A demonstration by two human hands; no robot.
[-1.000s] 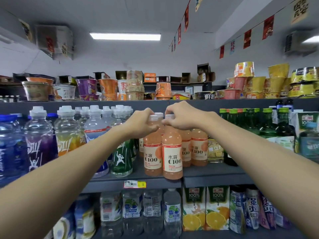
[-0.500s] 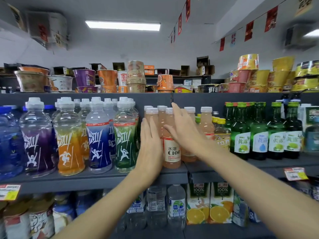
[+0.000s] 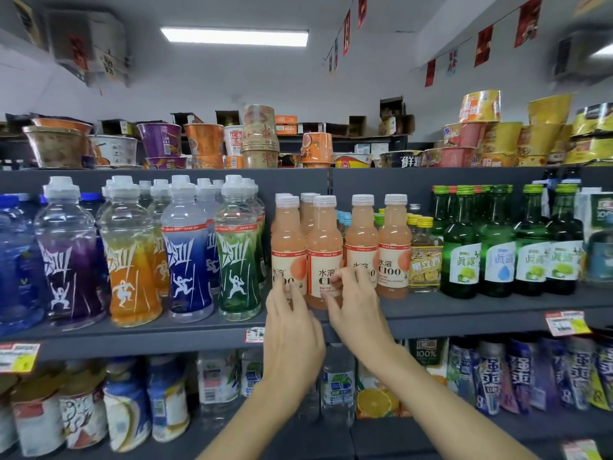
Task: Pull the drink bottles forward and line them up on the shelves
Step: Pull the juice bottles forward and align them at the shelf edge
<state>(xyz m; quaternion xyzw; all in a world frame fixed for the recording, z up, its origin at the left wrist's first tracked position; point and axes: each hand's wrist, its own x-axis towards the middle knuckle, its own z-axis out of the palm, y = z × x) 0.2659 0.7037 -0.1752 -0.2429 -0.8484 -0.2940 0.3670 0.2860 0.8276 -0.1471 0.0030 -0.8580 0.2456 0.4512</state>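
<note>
Several peach-coloured C100 drink bottles with white caps stand on the grey middle shelf (image 3: 464, 313). The front pair are a left bottle (image 3: 288, 240) and a right bottle (image 3: 324, 240); two more (image 3: 393, 247) stand to their right, others behind. My left hand (image 3: 292, 330) has its fingers spread, the tips touching the foot of the left front bottle. My right hand (image 3: 356, 303) is also spread, its fingertips resting on the label of the right front bottle. Neither hand is closed round a bottle.
Tall sports-drink bottles (image 3: 185, 254) fill the shelf to the left, green glass bottles (image 3: 497, 244) and small yellow-capped bottles (image 3: 424, 257) to the right. Instant noodle cups (image 3: 258, 137) sit on the shelf above. Water bottles (image 3: 338, 383) and juice cartons stand on the shelf below.
Both hands let go of the bottle caps and dropped to the lower bodies of the two front C100 bottles. The bottles now stand further back on the shelf; my view has pulled back.
</note>
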